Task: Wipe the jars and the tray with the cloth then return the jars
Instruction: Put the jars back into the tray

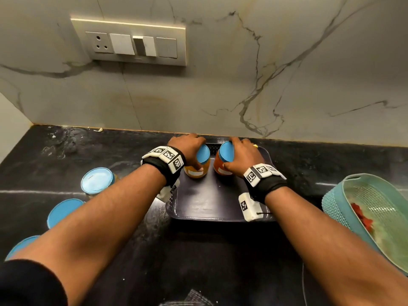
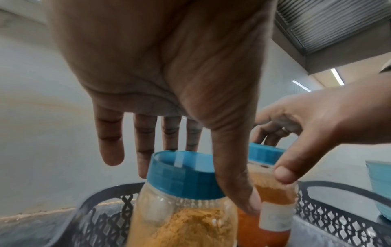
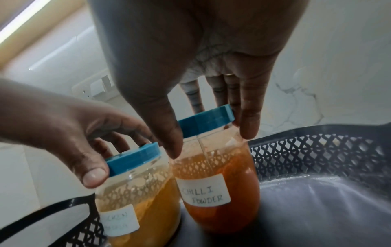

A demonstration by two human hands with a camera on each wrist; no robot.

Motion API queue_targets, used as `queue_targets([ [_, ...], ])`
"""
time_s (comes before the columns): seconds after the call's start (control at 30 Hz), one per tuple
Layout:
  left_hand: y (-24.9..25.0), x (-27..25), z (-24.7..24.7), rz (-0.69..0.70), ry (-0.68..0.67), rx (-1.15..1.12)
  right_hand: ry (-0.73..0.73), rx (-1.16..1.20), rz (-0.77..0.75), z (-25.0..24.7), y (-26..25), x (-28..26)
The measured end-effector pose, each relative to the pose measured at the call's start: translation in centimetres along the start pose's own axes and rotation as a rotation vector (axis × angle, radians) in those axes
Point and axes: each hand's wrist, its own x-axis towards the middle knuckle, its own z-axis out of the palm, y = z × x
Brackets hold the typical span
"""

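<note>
A dark tray [image 1: 209, 202] with lattice walls [image 3: 317, 147] [image 2: 328, 215] lies on the black counter. At its far end two blue-lidded jars stand side by side. My left hand [image 1: 187, 147] [image 2: 222, 150] [image 3: 74, 130] grips the yellow-powder jar [image 1: 196, 172] [image 2: 184, 213] [image 3: 137, 200] around its lid, thumb in front and fingers behind. My right hand [image 1: 240, 155] [image 3: 160, 108] [image 2: 317, 125] holds the red jar [image 1: 218, 167] [image 3: 222, 167] [image 2: 275, 192], labelled chilli powder, the same way. That jar leans slightly.
Three more blue-lidded jars [image 1: 97, 181] [image 1: 64, 212] [image 1: 22, 246] stand on the counter left of the tray. A teal basket [image 1: 364, 208] with something red in it sits at the right. Grey fabric [image 1: 192, 299] peeks in at the bottom edge. The marble wall rises just behind the tray.
</note>
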Motion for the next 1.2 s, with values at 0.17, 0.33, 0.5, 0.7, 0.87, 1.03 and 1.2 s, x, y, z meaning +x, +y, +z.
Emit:
queue_targets([
  [0.17, -0.2, -0.2, 0.1, -0.009, -0.011, -0.029, -0.033, -0.024, -0.046, 1.4, -0.5, 1.4],
  [0.33, -0.1, -0.4, 0.0, 0.000, -0.001, -0.001, -0.095, -0.089, -0.058, 1.4, -0.5, 2.3],
  [0.5, -0.1, -2.4, -1.1, 0.005, 0.027, -0.044, -0.143, -0.179, -0.062, 0.0, -1.0, 1.8],
  [0.7, -4.8, -10.6, -2.2, -0.052, 0.270, -0.307, 0.056, -0.060, -0.299, -2.0, -6.2, -1.1],
  [0.87, -11.1, -21.0, -1.0, -0.321, 0.438, -0.374, -0.014, 0.055, -0.537, 0.2, -13.6, -3.8],
  [1.03, -13.4, -28.5, 0.9, -0.683, 0.321, -0.289, -0.168, -0.111, -0.709, 3.4, -20.6, -3.7],
  [1.2, -12.6, -30.4, 3.5, -0.780, 0.109, -0.138, -0.283, -0.316, -0.802, 6.5, -26.6, -2.8],
])
